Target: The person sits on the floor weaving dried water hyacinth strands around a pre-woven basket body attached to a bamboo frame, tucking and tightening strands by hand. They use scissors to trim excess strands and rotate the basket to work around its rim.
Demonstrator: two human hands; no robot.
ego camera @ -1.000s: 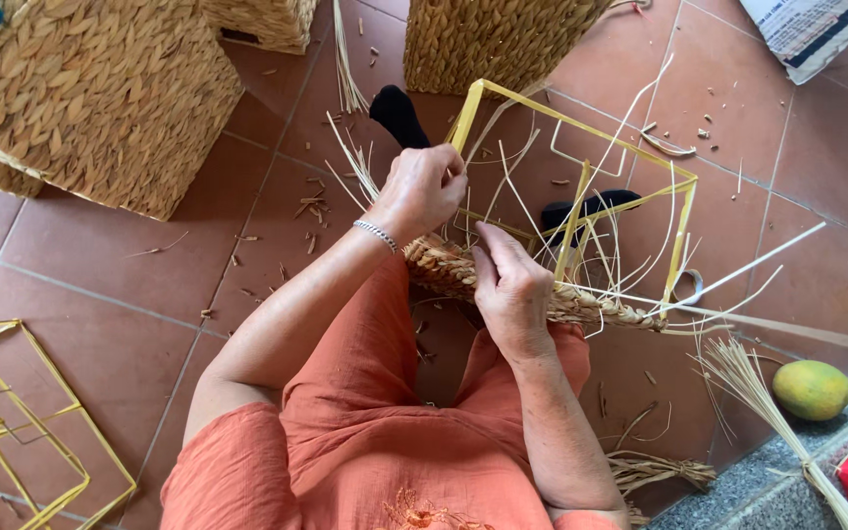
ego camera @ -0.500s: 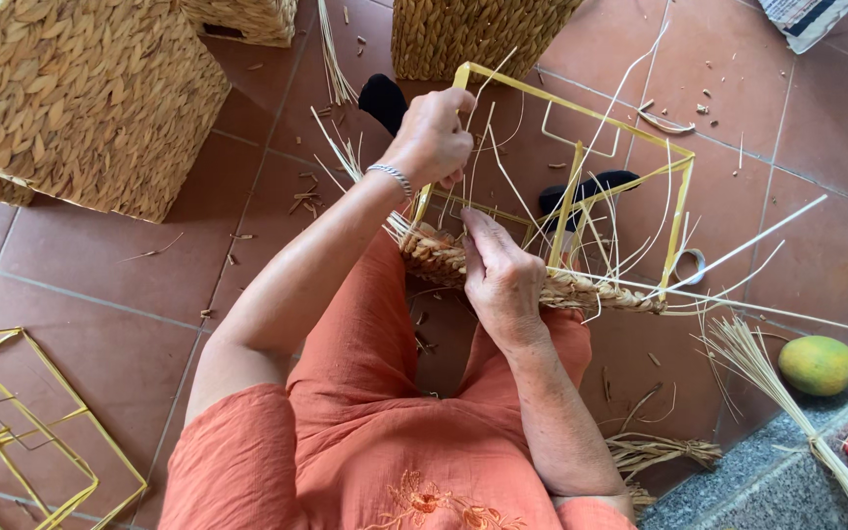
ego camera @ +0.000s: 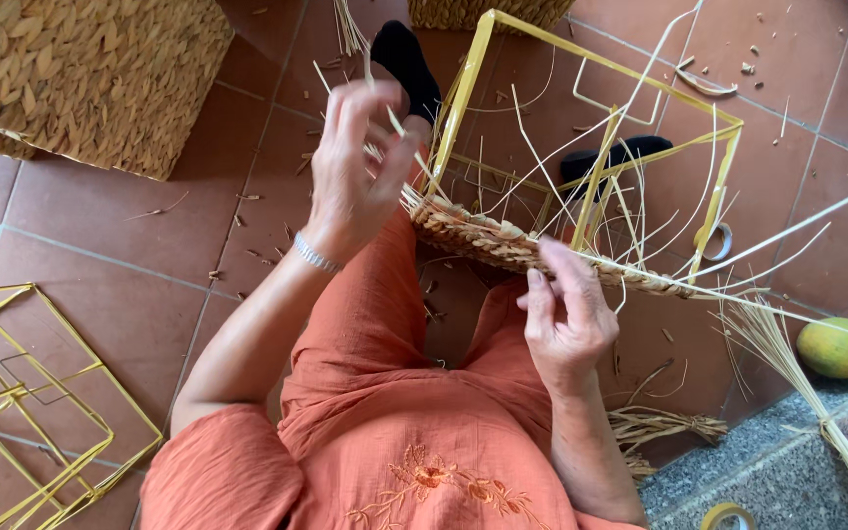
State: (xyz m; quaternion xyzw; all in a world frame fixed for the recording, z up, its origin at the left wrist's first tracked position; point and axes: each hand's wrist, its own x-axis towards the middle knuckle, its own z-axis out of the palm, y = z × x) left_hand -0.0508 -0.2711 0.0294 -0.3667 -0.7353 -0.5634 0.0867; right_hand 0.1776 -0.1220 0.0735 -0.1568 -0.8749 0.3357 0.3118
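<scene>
- Our left hand (ego camera: 355,167) is raised, fingers pinched on a thin straw strand (ego camera: 414,157) that runs down and to the right toward the weave.
- Our right hand (ego camera: 566,314) lies lower and nearer our lap, fingertips pressing the woven band (ego camera: 503,240); it sits closer to the work.
- That band stretches left to right along the near bottom edge of the yellow wire frame (ego camera: 601,167), just ahead of our knees.
- Farther out we see a finished woven basket (ego camera: 80,79), spare wire frames (ego camera: 31,393), a straw bundle (ego camera: 787,363) and a green mango (ego camera: 839,346).
</scene>
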